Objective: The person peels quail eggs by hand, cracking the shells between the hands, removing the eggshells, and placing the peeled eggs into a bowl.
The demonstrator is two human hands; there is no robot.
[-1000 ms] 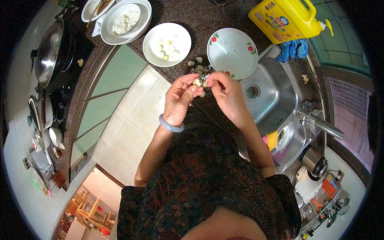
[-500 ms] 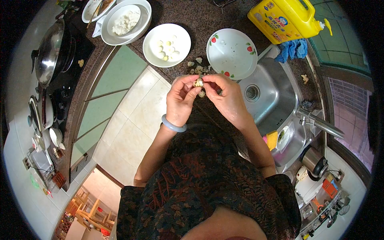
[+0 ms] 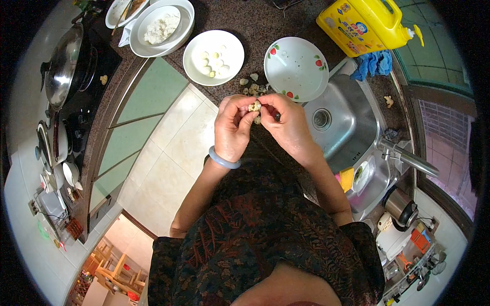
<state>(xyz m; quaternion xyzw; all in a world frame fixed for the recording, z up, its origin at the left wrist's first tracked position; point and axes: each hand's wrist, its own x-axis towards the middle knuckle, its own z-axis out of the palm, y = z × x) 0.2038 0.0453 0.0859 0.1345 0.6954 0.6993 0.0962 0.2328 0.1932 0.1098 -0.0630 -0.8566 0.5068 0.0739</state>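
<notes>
Between the fingertips of both hands is a small quail egg, partly in its speckled shell. My left hand, with a pale bangle at the wrist, pinches it from the left. My right hand has its thumb and fingers closed on the egg's other side. Bits of speckled eggshell lie on the counter just beyond the fingers. A white bowl with several peeled eggs stands ahead to the left. Ahead to the right is a larger bowl with strawberry prints and dark specks inside.
A steel sink with a faucet is on the right. Beyond it stand a yellow detergent jug and a blue cloth. Nested bowls of white food sit at the far left, near a wok on the stove.
The egg has turned slightly in my fingers, and both hands have shifted a little. The bowls and shell bits stay where they were.
</notes>
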